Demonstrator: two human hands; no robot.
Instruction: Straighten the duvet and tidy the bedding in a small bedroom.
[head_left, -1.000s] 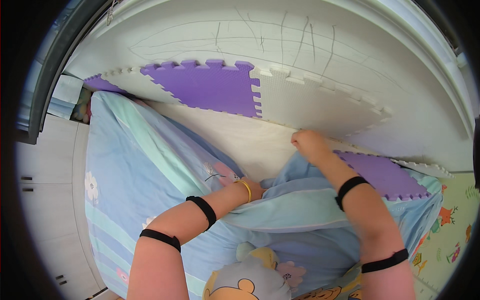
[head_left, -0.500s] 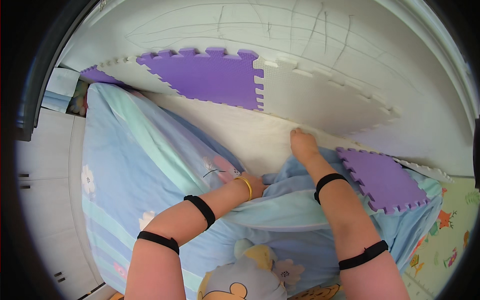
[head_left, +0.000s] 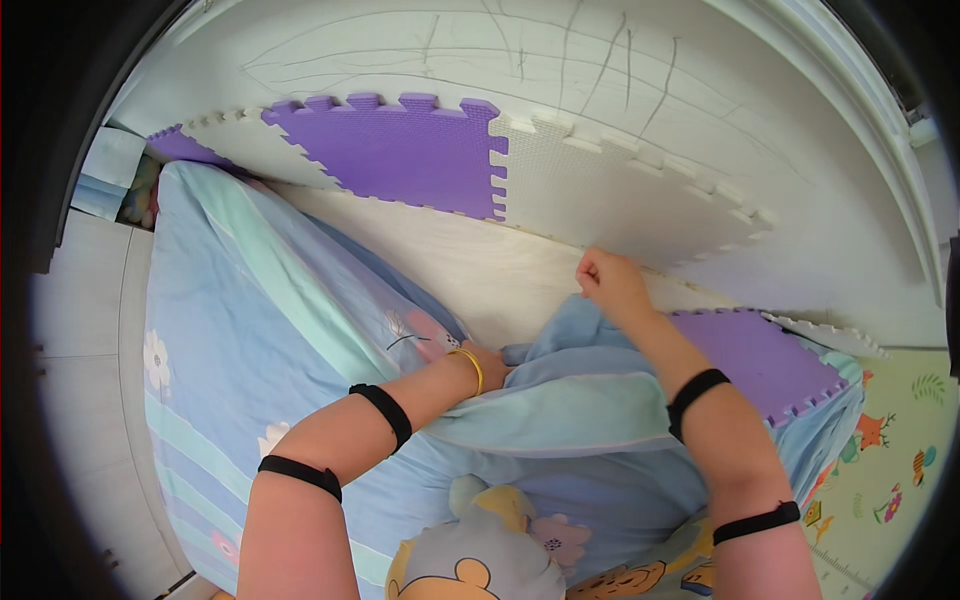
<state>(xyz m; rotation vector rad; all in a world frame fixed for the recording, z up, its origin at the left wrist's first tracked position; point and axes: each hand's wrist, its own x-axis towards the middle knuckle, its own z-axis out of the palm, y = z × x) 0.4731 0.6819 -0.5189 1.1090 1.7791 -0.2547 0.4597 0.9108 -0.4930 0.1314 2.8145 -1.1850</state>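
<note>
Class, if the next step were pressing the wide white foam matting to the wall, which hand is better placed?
Probably the right hand: it appears close to the lower edge of the white foam matting. The left hand is farther away, at the bunched blue bedding.

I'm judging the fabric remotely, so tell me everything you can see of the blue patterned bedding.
The blue patterned bedding looks like soft cloth with mint stripes and white and pink flower prints. It spreads out at left and bunches into folds at centre and right, leaving a pale surface beyond it uncovered. The left hand touches a fold, fingertips hidden; cloth rises to the curled right hand, though whether that grip holds it is unclear. A purple foam tile rests against its right part.
</note>
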